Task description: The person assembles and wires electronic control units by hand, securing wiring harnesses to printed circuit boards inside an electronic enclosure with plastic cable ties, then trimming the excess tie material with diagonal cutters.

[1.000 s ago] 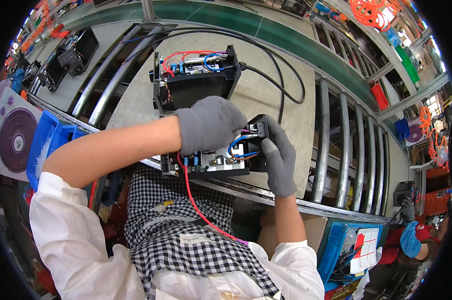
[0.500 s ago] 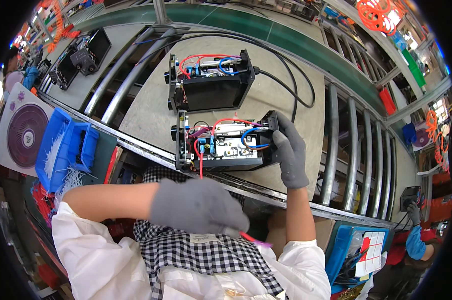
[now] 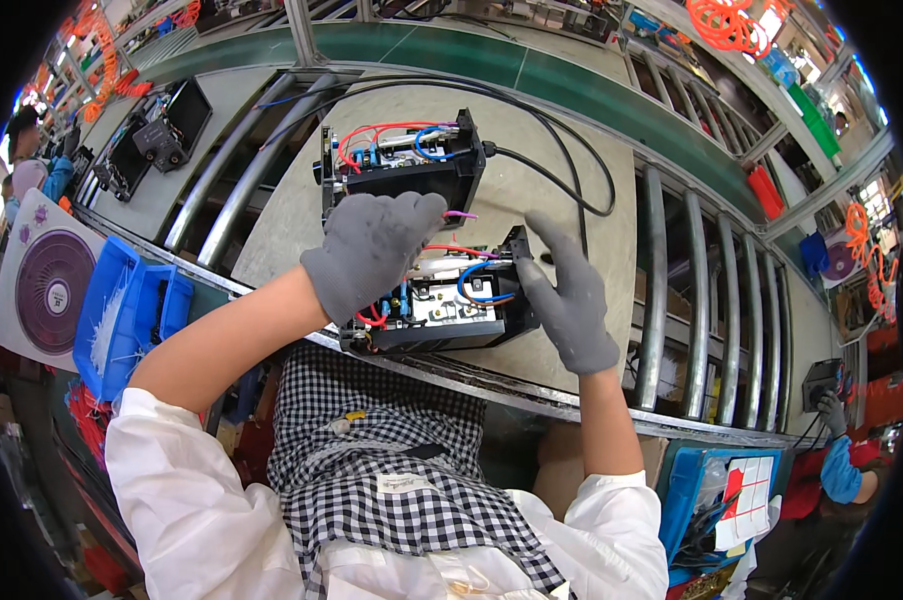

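Observation:
My gloved left hand is closed over the left part of the nearer device. From its fingertips sticks a red wire's purple-sleeved end. This device is an open black chassis with a white inner board, red, blue and brown wires and a small end panel. Beside that panel is my gloved right hand, thumb and fingers spread apart; whether the thumb touches the panel I cannot tell. My left hand hides much of the device's left end. Just behind stands a second similar device with a black cable.
Both devices rest on a pale board over a roller conveyor. Black cables loop behind them. At left are blue bins and a fan; at lower right, a blue tray. A co-worker's gloved hand shows far right.
My left hand has swung from near my apron up over the nearer device, carrying the red wire's end. The right hand has loosened from the end panel, its fingers spreading.

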A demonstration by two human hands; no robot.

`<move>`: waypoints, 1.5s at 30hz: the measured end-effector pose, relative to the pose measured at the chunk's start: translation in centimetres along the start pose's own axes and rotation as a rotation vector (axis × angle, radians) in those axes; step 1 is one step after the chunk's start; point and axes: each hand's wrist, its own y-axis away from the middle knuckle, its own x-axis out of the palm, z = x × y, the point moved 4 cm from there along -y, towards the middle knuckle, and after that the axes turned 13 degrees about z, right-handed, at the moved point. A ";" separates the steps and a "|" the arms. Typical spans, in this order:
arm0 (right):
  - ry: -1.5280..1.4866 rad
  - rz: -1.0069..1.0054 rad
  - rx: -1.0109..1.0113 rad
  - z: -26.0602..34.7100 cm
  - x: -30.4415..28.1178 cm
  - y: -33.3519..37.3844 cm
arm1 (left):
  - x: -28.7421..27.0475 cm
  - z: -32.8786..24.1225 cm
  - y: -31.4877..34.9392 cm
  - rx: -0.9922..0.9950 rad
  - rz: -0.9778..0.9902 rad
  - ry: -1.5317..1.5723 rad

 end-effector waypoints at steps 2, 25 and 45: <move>0.410 -0.166 -0.444 3.0 -0.7 -0.9 | -0.7 -1.0 -0.4 0.024 0.041 0.002; 0.240 0.082 -0.006 0.1 0.1 0.2 | 0.9 -1.8 -2.6 0.144 0.206 0.256; 0.146 0.059 -0.010 0.0 0.5 0.5 | 0.7 -2.4 -3.2 0.161 0.427 0.249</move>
